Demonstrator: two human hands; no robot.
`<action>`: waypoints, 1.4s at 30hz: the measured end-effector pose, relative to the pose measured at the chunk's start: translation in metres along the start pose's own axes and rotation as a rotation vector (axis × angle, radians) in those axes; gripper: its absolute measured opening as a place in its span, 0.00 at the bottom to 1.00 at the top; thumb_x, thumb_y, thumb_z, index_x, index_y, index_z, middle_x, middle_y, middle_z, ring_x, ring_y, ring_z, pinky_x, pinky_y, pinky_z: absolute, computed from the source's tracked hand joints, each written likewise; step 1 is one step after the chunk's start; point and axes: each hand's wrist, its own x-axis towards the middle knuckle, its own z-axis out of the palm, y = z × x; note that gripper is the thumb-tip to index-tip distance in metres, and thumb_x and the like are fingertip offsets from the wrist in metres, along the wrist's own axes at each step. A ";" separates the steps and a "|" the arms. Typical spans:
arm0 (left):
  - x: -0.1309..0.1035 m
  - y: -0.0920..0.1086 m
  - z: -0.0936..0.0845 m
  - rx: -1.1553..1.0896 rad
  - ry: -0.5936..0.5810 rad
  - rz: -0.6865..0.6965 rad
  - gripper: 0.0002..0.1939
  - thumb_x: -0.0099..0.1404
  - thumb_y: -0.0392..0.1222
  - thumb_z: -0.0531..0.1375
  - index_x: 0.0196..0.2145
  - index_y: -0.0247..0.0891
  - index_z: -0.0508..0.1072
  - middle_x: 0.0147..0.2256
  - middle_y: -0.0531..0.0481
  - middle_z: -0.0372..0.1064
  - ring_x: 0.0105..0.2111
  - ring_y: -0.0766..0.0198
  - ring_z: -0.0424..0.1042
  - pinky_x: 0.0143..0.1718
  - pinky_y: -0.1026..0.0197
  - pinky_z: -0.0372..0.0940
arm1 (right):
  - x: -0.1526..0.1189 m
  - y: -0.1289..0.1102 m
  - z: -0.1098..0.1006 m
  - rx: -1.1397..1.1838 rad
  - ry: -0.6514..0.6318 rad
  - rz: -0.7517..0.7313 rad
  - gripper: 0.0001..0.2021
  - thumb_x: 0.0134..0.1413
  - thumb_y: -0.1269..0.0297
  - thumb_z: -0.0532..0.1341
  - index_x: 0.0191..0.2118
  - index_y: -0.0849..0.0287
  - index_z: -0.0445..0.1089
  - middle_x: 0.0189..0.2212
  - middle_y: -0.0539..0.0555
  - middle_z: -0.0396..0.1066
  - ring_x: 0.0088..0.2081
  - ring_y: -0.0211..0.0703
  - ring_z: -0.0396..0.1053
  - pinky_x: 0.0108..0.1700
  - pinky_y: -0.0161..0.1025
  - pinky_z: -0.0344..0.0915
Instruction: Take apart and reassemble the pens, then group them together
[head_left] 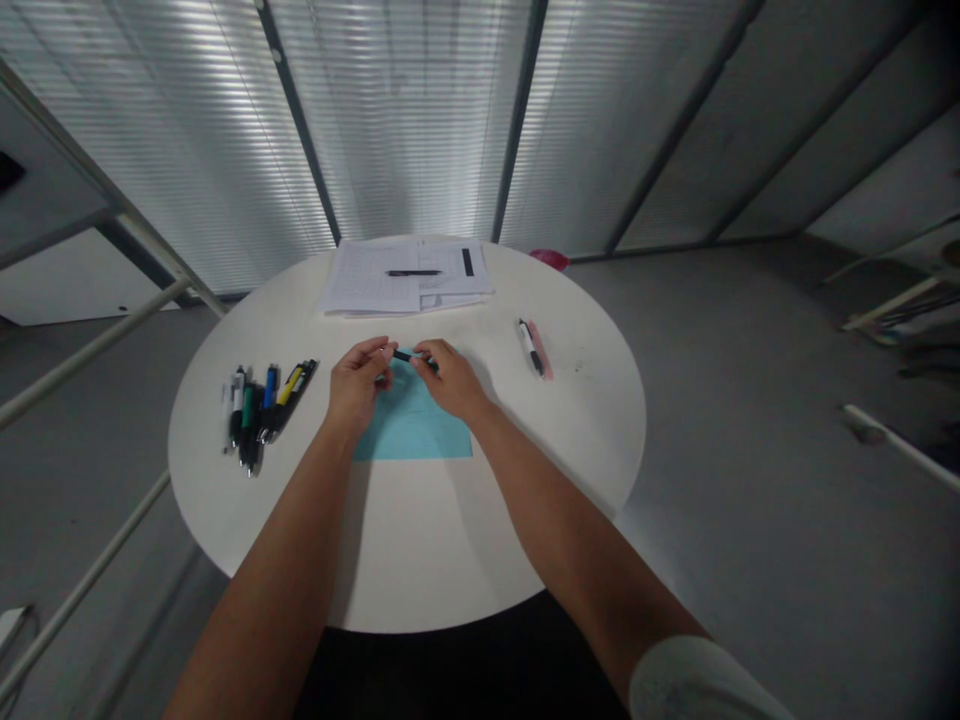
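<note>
Above a light-blue sheet of paper (416, 430), a dark pen (403, 356) is held sideways between both hands. The fingertips of my left hand (358, 385) are closed on its left end. My right hand (451, 382) pinches its right end, which the fingers partly hide. The blue sheet lies on a round white table (420, 560), and the hands cover its upper corners. To the right of my right hand lies a white and black pen (531, 347) beside a thin pink strip (541, 352).
Several pens (259, 410) in different colours lie grouped at the table's left. A stack of printed papers (371, 275) with a black pen (414, 273) on it sits at the far edge. Behind stand blinds (420, 120); a metal rail (90, 350) runs along the left.
</note>
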 end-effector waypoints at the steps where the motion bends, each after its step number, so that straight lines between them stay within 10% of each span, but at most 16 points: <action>1: 0.000 0.000 0.000 -0.004 0.002 0.001 0.18 0.49 0.42 0.69 0.39 0.38 0.76 0.43 0.43 0.74 0.22 0.73 0.64 0.21 0.66 0.59 | 0.000 0.000 0.000 0.007 -0.006 -0.001 0.12 0.65 0.58 0.51 0.47 0.56 0.66 0.42 0.54 0.69 0.43 0.40 0.68 0.46 0.36 0.63; 8: 0.000 0.000 -0.002 -0.077 -0.031 -0.054 0.20 0.50 0.41 0.69 0.42 0.41 0.75 0.51 0.43 0.71 0.24 0.72 0.66 0.21 0.66 0.59 | 0.000 -0.001 -0.001 -0.006 -0.026 -0.031 0.14 0.67 0.57 0.47 0.40 0.56 0.67 0.39 0.53 0.68 0.41 0.39 0.66 0.45 0.35 0.61; 16: 0.004 -0.004 -0.003 -0.078 0.010 -0.089 0.16 0.48 0.43 0.72 0.33 0.35 0.75 0.26 0.52 0.66 0.23 0.71 0.65 0.19 0.67 0.59 | 0.002 0.003 0.002 0.061 0.006 -0.060 0.14 0.67 0.56 0.48 0.38 0.57 0.66 0.37 0.52 0.68 0.38 0.39 0.65 0.43 0.35 0.59; 42: 0.006 0.002 -0.008 -0.201 0.038 -0.069 0.12 0.51 0.38 0.70 0.36 0.36 0.78 0.45 0.43 0.73 0.25 0.73 0.67 0.19 0.70 0.59 | 0.001 0.002 0.002 0.025 0.041 0.045 0.11 0.58 0.57 0.60 0.43 0.55 0.65 0.41 0.53 0.69 0.41 0.41 0.68 0.42 0.38 0.63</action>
